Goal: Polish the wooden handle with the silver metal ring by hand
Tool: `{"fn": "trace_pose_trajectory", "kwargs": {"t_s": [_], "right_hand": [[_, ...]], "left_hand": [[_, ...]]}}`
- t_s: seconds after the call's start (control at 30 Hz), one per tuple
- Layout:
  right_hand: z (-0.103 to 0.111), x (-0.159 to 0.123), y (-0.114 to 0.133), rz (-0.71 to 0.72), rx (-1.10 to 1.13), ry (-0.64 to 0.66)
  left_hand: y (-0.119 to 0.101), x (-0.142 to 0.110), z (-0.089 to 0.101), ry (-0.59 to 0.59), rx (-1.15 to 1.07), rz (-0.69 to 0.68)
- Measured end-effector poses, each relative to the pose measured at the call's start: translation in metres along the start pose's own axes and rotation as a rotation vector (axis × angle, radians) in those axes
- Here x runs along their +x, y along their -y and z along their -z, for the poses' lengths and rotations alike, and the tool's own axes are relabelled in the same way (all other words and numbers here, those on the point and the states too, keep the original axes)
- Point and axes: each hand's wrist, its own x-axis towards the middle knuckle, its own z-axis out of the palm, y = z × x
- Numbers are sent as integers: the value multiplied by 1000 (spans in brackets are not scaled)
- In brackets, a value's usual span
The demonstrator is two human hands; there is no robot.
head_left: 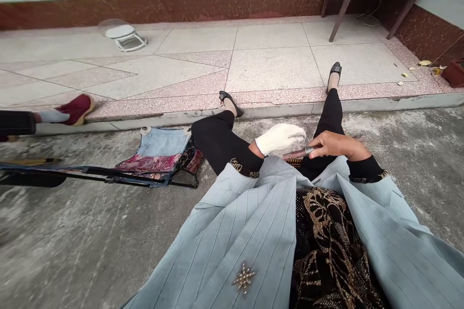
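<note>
My left hand (281,138), in a white knitted glove, is closed in a pinch above my lap. A thin wire (305,144) runs down from its fingertips to a reddish-brown stick (293,155). Turns of wire wrap the stick near its right part. My right hand (331,145) is bare and closed around the stick's right end, thumb and fingers against the wrapped part. Both hands are close together between my knees. Something with yellowish bristles or rows shows just under the stick; its kind is unclear.
A folding chair (165,144) with patched cloth lies low at my left. A person's red shoe (78,108) rests at the raised tiled step (268,67). Farther off are a small white stool (126,36), a dark wooden table (346,7) and a red pot (454,74).
</note>
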Motion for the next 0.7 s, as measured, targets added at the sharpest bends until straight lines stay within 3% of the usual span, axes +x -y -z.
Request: {"fn": "trace_pose_trajectory", "kwargs": {"t_s": [0.07, 0.13, 0.2, 0.3, 0.5, 0.6, 0.7], "right_hand": [[1, -4, 3, 99, 229, -126], [3, -5, 5, 132, 386, -379], [5, -4, 4, 114, 462, -595], [4, 2, -4, -10, 419, -717], [0, 6, -12, -289, -159, -711], [-2, 5, -4, -394, -379, -590], [-4, 7, -2, -389, -400, -421]], "left_hand": [[-1, 1, -2, -53, -209, 61], [-5, 0, -5, -97, -330, 139], [-9, 0, -10, -73, -359, 157], [-13, 1, -17, 29, -301, 87], [-9, 2, -28, 79, 56, 79], [-12, 3, -29, 117, 235, 107], [-14, 4, -24, 133, 314, 98]]}}
